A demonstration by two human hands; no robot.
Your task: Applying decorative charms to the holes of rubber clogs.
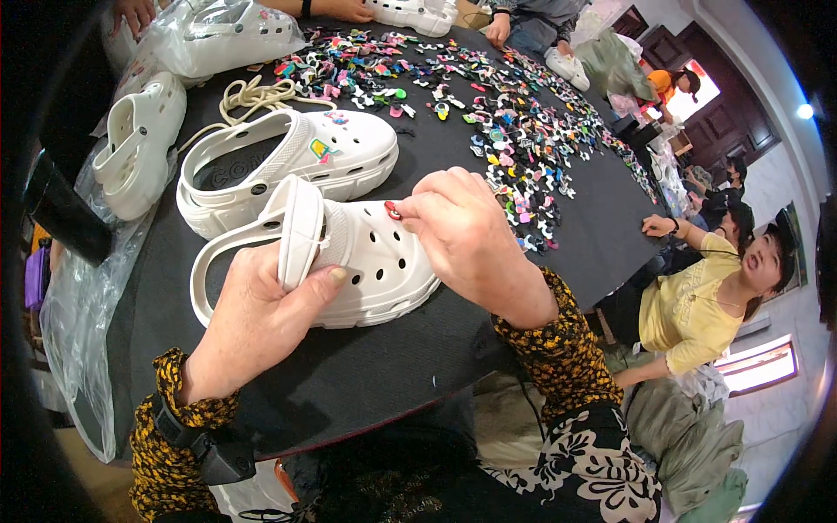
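A white clog point(375, 292) with round holes in its upper lies before me on the dark table. My left hand point(266, 305) grips its heel strap point(299, 231), thumb on the outer side of the shoe. At the upper's top edge, my right hand point(458, 231) pinches a small red shoe charm point(393, 210) against the clog. Whether the charm's back sits in a hole is hidden by the fingers. Just beyond lies a second white clog point(353, 148), bearing a yellow-green charm point(323, 150) and another small charm point(335, 117).
Many colourful shoe charms point(532, 139) are spread over the dark table point(602, 218). Further clogs point(139, 148), a beige cord point(253, 96) and clear plastic bags point(87, 305) lie at the left. Other people's hands rest at the far edge; a person in yellow point(693, 301) is at the right.
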